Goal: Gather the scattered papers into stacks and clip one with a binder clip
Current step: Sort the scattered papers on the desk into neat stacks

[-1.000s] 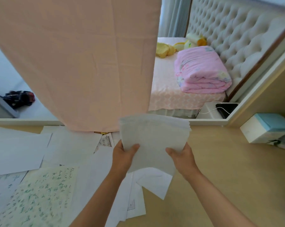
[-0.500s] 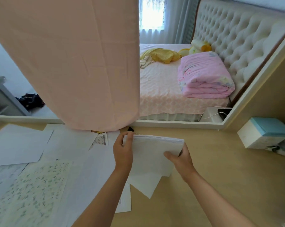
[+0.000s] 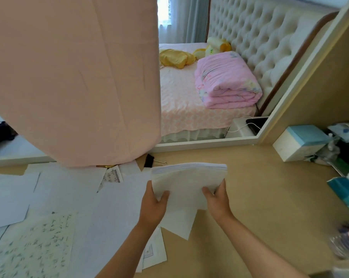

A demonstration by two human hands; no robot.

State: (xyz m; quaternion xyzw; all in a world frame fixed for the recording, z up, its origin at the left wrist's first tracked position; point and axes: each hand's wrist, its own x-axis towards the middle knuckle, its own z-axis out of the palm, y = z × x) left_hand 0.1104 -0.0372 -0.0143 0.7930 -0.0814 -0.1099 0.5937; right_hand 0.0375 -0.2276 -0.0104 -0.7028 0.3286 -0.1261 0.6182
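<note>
Stack (image 3: 187, 183) of white sheets at centre of view, over bench (image 3: 269, 197), far edge squared and showing many layers; whether that edge rests on the bench or hangs clear of it, cannot tell. Left hand (image 3: 153, 207) gripping near-left corner of stack: thumb pressed on top, other fingers hidden beneath the paper. Right hand (image 3: 217, 201) gripping near-right edge: thumb on top, fingers (image 3: 222, 184) curled round the side. One sheet sticking out askew below stack, corner pointing toward the person. Clip (image 3: 149, 160), black with wire handles, lying on bench just beyond stack's far-left corner, apart from both hands, beside hem of hanging pink cloth (image 3: 69, 77). Loose sheets (image 3: 65, 187) spread and overlapping across left part of bench, not gathered; handwritten sheet (image 3: 35, 243) among them at near left, another printed page partly under left forearm. White-and-blue box (image 3: 300, 143) on bench at right, well apart from stack. Bed (image 3: 181, 109) beyond bench, folded pink quilt (image 3: 225, 83) on it.
</note>
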